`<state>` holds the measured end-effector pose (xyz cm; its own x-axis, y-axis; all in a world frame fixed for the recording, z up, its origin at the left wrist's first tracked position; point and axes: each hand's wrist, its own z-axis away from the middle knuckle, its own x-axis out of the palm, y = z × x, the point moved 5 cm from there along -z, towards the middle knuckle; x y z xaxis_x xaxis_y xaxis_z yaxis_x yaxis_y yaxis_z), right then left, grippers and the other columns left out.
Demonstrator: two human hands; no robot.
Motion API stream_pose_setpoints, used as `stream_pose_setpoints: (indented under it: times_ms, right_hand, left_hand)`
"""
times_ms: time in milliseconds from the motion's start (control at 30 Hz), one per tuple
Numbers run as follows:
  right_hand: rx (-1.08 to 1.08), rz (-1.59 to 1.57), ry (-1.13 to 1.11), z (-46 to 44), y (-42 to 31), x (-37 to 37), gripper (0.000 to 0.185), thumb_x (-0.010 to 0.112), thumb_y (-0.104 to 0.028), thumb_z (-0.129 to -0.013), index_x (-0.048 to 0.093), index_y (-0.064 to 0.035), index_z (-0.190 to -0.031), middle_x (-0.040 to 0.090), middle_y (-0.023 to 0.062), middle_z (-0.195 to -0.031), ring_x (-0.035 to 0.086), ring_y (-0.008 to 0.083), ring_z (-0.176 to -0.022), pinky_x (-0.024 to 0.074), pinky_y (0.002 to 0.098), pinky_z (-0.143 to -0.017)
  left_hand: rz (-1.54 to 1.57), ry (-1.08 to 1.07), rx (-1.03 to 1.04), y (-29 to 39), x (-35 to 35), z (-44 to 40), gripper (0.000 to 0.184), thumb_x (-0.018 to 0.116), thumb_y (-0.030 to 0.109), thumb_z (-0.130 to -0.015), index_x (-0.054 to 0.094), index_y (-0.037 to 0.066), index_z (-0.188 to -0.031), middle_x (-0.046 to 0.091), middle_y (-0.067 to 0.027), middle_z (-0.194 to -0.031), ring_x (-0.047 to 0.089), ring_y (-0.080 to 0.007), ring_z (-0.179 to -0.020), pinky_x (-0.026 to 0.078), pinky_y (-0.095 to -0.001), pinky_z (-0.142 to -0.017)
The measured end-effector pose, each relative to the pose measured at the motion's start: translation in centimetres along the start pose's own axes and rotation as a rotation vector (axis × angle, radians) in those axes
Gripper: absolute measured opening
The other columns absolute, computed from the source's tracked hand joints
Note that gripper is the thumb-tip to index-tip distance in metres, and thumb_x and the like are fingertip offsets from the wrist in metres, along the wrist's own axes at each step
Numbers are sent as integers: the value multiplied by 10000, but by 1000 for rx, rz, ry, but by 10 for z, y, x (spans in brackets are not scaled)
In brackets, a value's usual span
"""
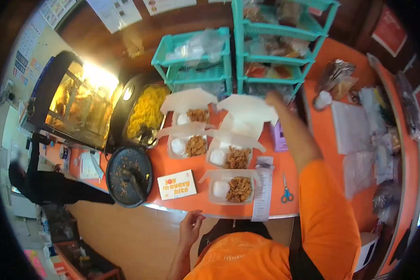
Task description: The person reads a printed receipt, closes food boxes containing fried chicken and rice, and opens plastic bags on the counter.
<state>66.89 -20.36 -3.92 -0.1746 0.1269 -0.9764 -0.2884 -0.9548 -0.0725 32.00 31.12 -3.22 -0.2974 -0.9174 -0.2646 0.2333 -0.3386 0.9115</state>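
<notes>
My left hand hangs over the counter's front edge, loosely curled with fingers somewhat apart and nothing visible in it. Stretched far forward, my right hand is at the bottom tier of the taller green rack, beside the raised lid of a white takeaway box. Its fingers are too small and hidden to make out. Several open takeaway boxes stand on the counter, holding white rice portions and brown fried chicken pieces. A closed printed box lies left of them.
A long receipt and scissors lie at the right. A black pan, a tray of yellow rice and a lit glass display warmer stand left. A person in black is at far left.
</notes>
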Motion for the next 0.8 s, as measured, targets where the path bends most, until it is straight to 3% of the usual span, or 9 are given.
stream_pose_setpoints:
  times_ms: [133, 200, 233, 333, 367, 467, 567, 667, 800]
  right_hand:
    - [-67, -103, 172, -78, 40, 30, 290, 543, -166, -844, 692, -19, -1044, 653, 202, -1137, 641, 346, -1018, 492, 451, -886]
    - [-64, -302, -220, -77, 40, 38, 275, 526, -147, -877, 682, -22, -1066, 659, 191, -1120, 650, 316, -978, 501, 450, -846]
    - [86, -802, -302, -70, 43, 50, 258, 513, -125, -901, 675, -24, -1076, 671, 168, -1089, 652, 286, -924, 503, 440, -814]
    - [124, -1161, -210, -52, 43, 52, 313, 525, -152, -865, 648, -33, -1127, 659, 128, -1108, 643, 271, -936, 528, 422, -768]
    - [-23, -622, 51, -47, 43, 32, 323, 652, -248, -835, 664, -31, -1075, 667, 193, -1087, 649, 287, -976, 506, 437, -839]
    - [57, -286, 287, -89, 61, 67, 419, 714, -319, -776, 663, -46, -1090, 654, 214, -1120, 616, 327, -1090, 482, 459, -912]
    - [54, -88, 177, -53, 23, 32, 438, 660, -341, -813, 647, -59, -1148, 620, 213, -1205, 561, 366, -1178, 442, 474, -980]
    - [134, -119, -120, -88, 28, 58, 441, 580, -326, -859, 617, -61, -1209, 587, 203, -1271, 542, 367, -1206, 417, 486, -1012]
    - [84, -365, 464, -125, 51, 96, 399, 513, -262, -884, 611, -72, -1221, 557, 234, -1293, 543, 391, -1190, 428, 495, -999]
  left_hand:
    - [186, 214, -108, -9, -6, 24, 176, 553, 53, -963, 571, 15, -1134, 631, -53, -894, 622, -141, -857, 512, -272, -762]
    - [185, 262, -171, -2, -1, 32, 171, 562, 84, -969, 575, 7, -1120, 628, -53, -894, 622, -147, -852, 514, -278, -763]
    - [217, 281, -185, 0, 4, 30, 169, 560, 66, -966, 575, 7, -1124, 631, -53, -905, 617, -137, -865, 503, -269, -775]
    - [258, 274, -152, 6, 24, 15, 166, 565, 47, -959, 579, 2, -1119, 640, -57, -910, 619, -130, -870, 496, -265, -784]
    - [248, 242, -91, 11, 30, 5, 163, 572, 45, -955, 584, -1, -1111, 645, -61, -905, 627, -133, -862, 501, -269, -782]
    - [82, 153, -25, 48, 39, -22, 147, 583, 35, -946, 596, -8, -1086, 659, -70, -888, 640, -134, -839, 507, -270, -777]
    - [-7, 140, 14, 81, 42, -37, 137, 587, 28, -942, 604, -9, -1072, 671, -75, -878, 648, -135, -832, 507, -263, -774]
    - [-28, 158, 12, 87, 40, -39, 148, 588, 16, -936, 605, -7, -1081, 678, -81, -883, 655, -144, -852, 508, -265, -774]
    - [-81, 139, 45, 85, 38, -35, 150, 587, 15, -935, 607, -11, -1081, 679, -82, -876, 658, -148, -844, 511, -267, -767]
